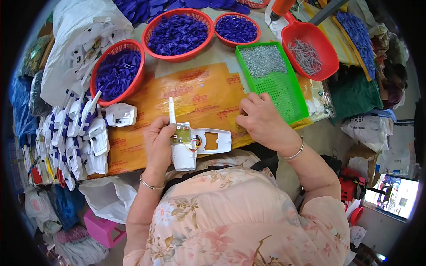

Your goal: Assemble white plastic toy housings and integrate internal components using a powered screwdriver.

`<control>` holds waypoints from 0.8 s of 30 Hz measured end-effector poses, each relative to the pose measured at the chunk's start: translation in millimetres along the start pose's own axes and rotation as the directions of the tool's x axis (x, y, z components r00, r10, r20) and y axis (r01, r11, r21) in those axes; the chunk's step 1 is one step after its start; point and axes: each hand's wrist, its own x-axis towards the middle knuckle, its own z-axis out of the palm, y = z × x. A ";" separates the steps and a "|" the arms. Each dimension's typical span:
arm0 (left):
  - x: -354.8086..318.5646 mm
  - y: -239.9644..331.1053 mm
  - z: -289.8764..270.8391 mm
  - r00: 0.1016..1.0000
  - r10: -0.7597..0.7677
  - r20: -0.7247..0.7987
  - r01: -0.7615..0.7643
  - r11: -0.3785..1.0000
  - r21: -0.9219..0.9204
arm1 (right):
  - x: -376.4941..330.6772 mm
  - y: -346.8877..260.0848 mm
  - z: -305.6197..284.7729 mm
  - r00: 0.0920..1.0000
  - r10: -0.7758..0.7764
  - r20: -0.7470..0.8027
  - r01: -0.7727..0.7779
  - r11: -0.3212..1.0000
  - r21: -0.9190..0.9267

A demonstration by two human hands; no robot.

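- Left hand (159,144) is wrapped around a white plastic handset-shaped toy shell with a thin antenna (182,146), back open, so a small green circuit board (181,134) and some coloured wires show inside.
- Loose white plastic cover panel with a rectangular cutout (213,141) lies right beside that shell, touching it, on the orange printed cardboard sheet (195,95) covering the table.
- Right hand (262,120) rests palm-down on the cardboard with fingers curled, just at the near edge of the green perforated plastic tray (277,86); can't tell if it's pinching anything.
- That tray has a heap of small silvery screws (262,60) at its far end.
- Red plastic scoop (310,48) next to it holds longer metal pins.
- Three red round baskets of purple plastic parts (177,33) sit farther back.
- Pile of finished white-and-purple toy handsets (75,137) is stacked off to the left.
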 end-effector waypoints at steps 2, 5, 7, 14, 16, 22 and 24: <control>-0.7 -1.3 2.6 0.999 -0.001 0.042 0.001 1.000 0.000 | 3.5 1.7 4.5 0.999 -0.041 0.007 0.041 0.998 0.044; -2.1 -2.7 8.1 0.996 0.028 0.086 -0.031 0.999 0.030 | 10.5 -1.8 14.4 0.998 -0.014 -0.059 0.021 0.992 0.122; -3.9 0.7 12.7 0.992 0.019 0.127 -0.022 0.999 0.022 | 16.7 -7.4 14.3 0.994 0.029 -0.109 0.003 0.958 0.286; -6.6 6.1 22.8 0.981 -0.027 0.193 0.039 0.998 -0.056 | 28.5 -12.0 29.3 0.964 0.183 -0.194 -0.008 0.748 0.664; -6.7 6.3 22.2 0.982 -0.014 0.188 0.025 0.998 -0.055 | 27.5 -8.1 35.6 0.966 0.166 -0.196 0.006 0.748 0.663; -6.4 8.8 20.2 0.968 -0.085 0.237 0.099 0.994 -0.051 | 30.0 -17.1 20.9 0.952 0.300 -0.066 -0.087 0.470 0.879; -5.6 5.9 18.2 0.966 -0.111 0.232 0.126 0.991 -0.048 | 29.9 -17.8 21.7 0.941 0.337 -0.015 -0.126 0.392 0.911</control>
